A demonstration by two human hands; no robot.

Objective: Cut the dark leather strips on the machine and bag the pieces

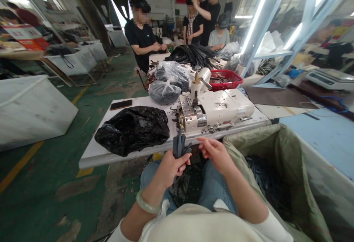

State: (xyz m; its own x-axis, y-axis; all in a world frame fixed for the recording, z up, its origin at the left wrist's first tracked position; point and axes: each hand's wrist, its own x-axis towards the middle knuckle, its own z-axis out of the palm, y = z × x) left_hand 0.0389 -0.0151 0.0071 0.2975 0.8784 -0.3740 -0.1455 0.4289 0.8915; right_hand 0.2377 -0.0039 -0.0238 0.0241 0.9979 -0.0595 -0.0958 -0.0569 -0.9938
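Observation:
My left hand is closed around a small bunch of dark grey rubber strips, held upright just below the table's front edge. My right hand hovers right beside it, fingers loosely curled and apart, with nothing in them. Both hands are over my lap, in front of a cream-coloured cutting machine on the white table. A pale bangle sits on my left wrist.
A black plastic bag lies on the table's left, a phone behind it, clear bags of dark pieces and a red basket further back. A green sack of strips stands at my right. Several people work at the far end.

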